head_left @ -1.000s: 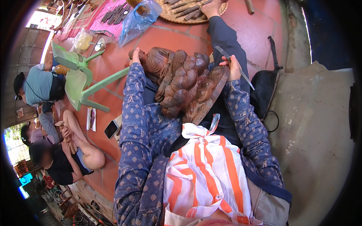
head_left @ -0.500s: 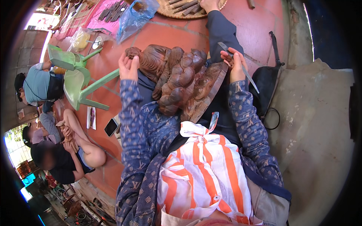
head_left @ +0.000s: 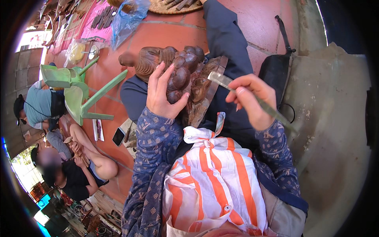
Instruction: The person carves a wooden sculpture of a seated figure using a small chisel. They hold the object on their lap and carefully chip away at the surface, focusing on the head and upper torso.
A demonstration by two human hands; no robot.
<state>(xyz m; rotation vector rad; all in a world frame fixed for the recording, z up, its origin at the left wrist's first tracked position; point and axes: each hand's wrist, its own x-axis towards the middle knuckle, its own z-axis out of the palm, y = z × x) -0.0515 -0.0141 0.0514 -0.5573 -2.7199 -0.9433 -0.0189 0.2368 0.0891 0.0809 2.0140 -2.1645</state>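
Note:
A dark brown wood carving (head_left: 179,73) lies on its side across my lap. It shows a seated figure in folded robes, with large rounded lumps and a flat-edged base. Over the rounded lumps my left hand (head_left: 166,93) rests with fingers spread, thumb apart from them. My right hand (head_left: 254,98) is closed around a long, narrow, flat metal tool, chisel-like (head_left: 221,79), whose squared, pale tip points at the base of the carving. A small gap shows between that tip and the wood. The tool's other end, blurred, runs back past my right wrist.
A green plastic chair (head_left: 75,94) lies tipped over at the left. Beyond it sit two people (head_left: 39,104) (head_left: 81,173), one handling a light wooden piece. A phone (head_left: 118,136) lies on the floor. Woven tray (head_left: 173,7), blue plastic bag (head_left: 126,23) and dark tools (head_left: 104,17) are at the far side.
My left hand has left the figure's head end and moved right onto the rounded lumps. My right hand has come nearer, turning the tool so its squared tip points to the carving.

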